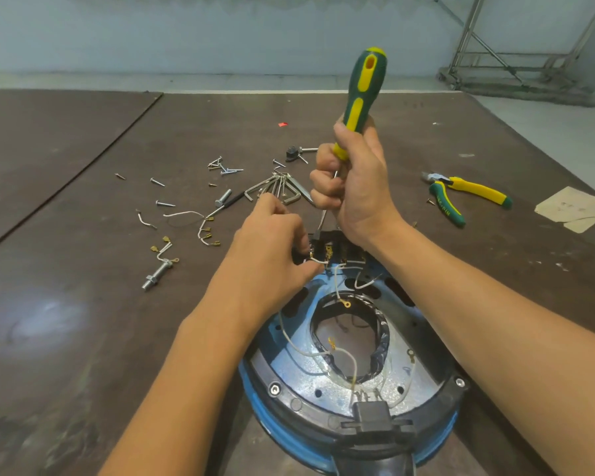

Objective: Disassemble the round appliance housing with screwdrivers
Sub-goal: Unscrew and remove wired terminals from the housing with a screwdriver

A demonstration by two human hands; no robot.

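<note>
The round blue appliance housing (279, 369) lies open side up on the brown table, with a black rim, a central hole and loose white wires. At its far edge sits a black terminal block (337, 250). My right hand (354, 187) grips a green-and-yellow screwdriver (363, 91) low on the handle, held nearly upright, its shaft reaching down to the block. My left hand (275, 249) pinches the block's left side where a white wire runs.
Loose screws (225, 168), a hex-key set (279, 188), bolts (157, 274) and cut wires with brass terminals (203, 228) lie scattered left of the hands. Green-and-yellow pliers (461, 194) and a paper scrap (574, 209) lie at the right. A metal frame (516, 60) stands on the floor beyond.
</note>
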